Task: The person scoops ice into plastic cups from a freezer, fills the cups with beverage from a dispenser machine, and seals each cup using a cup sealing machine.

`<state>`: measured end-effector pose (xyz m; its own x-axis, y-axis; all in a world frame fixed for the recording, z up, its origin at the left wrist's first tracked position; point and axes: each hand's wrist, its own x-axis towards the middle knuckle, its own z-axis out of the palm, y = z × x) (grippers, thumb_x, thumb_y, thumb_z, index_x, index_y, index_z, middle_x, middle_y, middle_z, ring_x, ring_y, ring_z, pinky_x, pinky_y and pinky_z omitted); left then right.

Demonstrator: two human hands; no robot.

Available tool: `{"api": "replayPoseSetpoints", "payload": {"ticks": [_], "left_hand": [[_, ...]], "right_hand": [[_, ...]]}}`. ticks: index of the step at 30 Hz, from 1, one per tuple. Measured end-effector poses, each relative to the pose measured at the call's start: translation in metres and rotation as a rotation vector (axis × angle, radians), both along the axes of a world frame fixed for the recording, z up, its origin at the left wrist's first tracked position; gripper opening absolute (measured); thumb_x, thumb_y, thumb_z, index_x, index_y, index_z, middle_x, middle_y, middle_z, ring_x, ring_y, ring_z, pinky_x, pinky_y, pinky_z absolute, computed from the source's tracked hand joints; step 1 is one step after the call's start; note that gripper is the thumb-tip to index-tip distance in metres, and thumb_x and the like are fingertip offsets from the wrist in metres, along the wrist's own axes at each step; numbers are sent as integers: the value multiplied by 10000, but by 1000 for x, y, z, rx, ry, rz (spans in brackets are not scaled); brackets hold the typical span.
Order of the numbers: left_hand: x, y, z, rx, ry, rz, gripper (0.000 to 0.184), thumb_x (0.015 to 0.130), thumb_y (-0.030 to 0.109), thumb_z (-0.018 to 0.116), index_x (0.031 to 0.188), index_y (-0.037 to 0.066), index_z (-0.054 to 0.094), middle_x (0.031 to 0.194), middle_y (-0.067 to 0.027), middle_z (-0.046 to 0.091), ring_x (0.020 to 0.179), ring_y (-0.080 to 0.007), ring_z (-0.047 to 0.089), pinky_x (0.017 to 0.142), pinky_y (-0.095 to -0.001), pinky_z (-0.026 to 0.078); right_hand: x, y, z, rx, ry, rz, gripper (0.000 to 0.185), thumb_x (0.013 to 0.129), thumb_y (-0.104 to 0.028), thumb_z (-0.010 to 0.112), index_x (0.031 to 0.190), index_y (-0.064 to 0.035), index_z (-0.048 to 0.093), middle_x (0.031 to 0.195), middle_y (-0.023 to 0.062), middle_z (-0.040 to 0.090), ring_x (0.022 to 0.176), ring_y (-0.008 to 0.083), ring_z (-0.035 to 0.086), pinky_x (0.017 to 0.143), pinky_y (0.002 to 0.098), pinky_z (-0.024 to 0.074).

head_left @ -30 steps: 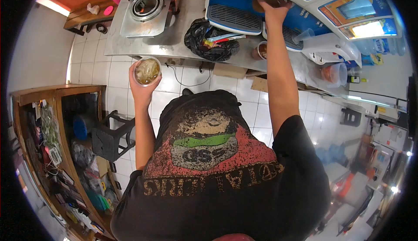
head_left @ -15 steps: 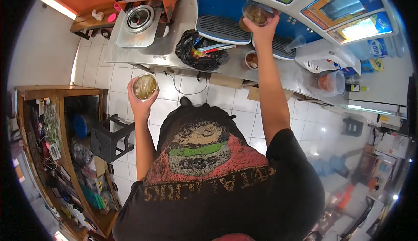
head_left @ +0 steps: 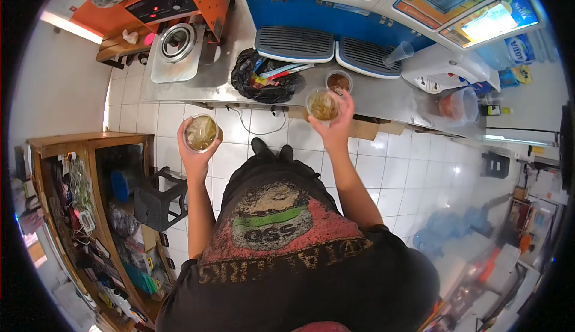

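Observation:
My left hand is closed around a clear plastic cup with a pale yellowish drink in it, held out over the floor. In my right hand is a similar clear cup of yellowish drink, gripped from its right side near the counter's front edge. Just beyond it, a cup of reddish-brown drink stands on the steel counter. Whether the right-hand cup touches that one I cannot tell.
The drink dispenser has two drip trays; a clear cup leans on the right one. A black plastic bag holds packets. An orange cup sealer stands left. Below are a black stool and a wooden cabinet.
My right hand has drawn its cup back from the dispenser to the counter's front edge. My left hand still holds its cup, slightly lower in view.

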<state>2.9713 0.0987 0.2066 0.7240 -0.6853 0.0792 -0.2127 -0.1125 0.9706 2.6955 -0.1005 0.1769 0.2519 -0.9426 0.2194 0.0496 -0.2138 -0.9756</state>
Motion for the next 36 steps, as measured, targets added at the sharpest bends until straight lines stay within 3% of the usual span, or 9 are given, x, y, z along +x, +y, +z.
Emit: {"api": "replayPoseSetpoints", "payload": {"ticks": [2, 8, 15, 18, 26, 29, 31, 33, 36], "left_hand": [[-2, -5, 2, -5, -5, -4, 880, 643, 49, 848, 1400, 39, 399, 1332, -128, 488, 1239, -251, 495, 1066, -385, 413], [-2, -20, 7, -77, -26, -4, 939, 653, 21, 837, 1453, 48, 347, 1321, -142, 497, 1233, -252, 495, 1064, -379, 408], [15, -31, 22, -71, -166, -6, 947, 659, 22, 833, 1460, 41, 329, 1310, -168, 525, 1226, -258, 511, 1051, -384, 422], [21, -38, 33, -81, -214, 1, 913, 690, -2, 797, 1466, 35, 317, 1330, -168, 508, 1241, -268, 501, 1056, -389, 422], [42, -59, 57, -85, -290, 46, 866, 727, -14, 754, 1467, 32, 307, 1325, -146, 484, 1237, -277, 505, 1052, -400, 425], [62, -65, 58, -41, -280, 12, 836, 739, 70, 760, 1456, 37, 332, 1319, -125, 492, 1180, -264, 553, 982, -395, 480], [77, -73, 58, -75, -264, 4, 845, 720, 113, 797, 1442, 41, 364, 1300, -120, 510, 1171, -258, 561, 973, -375, 482], [90, -85, 67, -91, -254, 20, 850, 713, 108, 805, 1437, 38, 365, 1282, -130, 521, 1169, -251, 563, 975, -368, 479], [123, -106, 73, -146, -216, 16, 828, 705, 99, 808, 1416, 31, 390, 1270, -143, 526, 1171, -243, 561, 977, -365, 477]], "right_hand": [[-16, 15, -12, 116, -87, -73, 994, 648, 19, 826, 1454, -60, 248, 1350, 153, 445, 1245, 244, 482, 1059, 383, 415], [-81, 8, -59, 18, 13, -357, 933, 658, -20, 828, 1422, -14, 291, 1443, 164, 311, 1316, 273, 398, 1085, 401, 378], [-117, -61, -97, 3, 184, -694, 950, 646, -55, 842, 1423, 1, 298, 1410, 179, 357, 1284, 294, 414, 1085, 402, 369], [-122, -88, -110, -32, 194, -704, 979, 673, -26, 837, 1459, -58, 253, 1342, 179, 422, 1241, 291, 458, 1053, 394, 406], [-109, -126, -126, -111, 123, -681, 1006, 661, -33, 860, 1454, -26, 242, 1320, 164, 438, 1185, 271, 495, 1016, 375, 438], [-103, -131, -131, -128, 41, -682, 1070, 621, -92, 910, 1457, -8, 247, 1366, 164, 410, 1222, 281, 464, 1048, 402, 414], [-106, -125, -122, -277, 411, -728, 1091, 619, -157, 926, 1460, 0, 249, 1424, 176, 361, 1243, 300, 441, 1074, 433, 384], [-107, -110, -122, -284, 439, -795, 1114, 612, -221, 936, 1460, -9, 246, 1440, 188, 333, 1296, 324, 366, 1100, 444, 337], [-105, -76, -116, -114, 363, -938, 969, 713, -167, 870, 1446, 5, 260, 1429, 196, 342, 1250, 315, 402, 1071, 439, 353]]}}
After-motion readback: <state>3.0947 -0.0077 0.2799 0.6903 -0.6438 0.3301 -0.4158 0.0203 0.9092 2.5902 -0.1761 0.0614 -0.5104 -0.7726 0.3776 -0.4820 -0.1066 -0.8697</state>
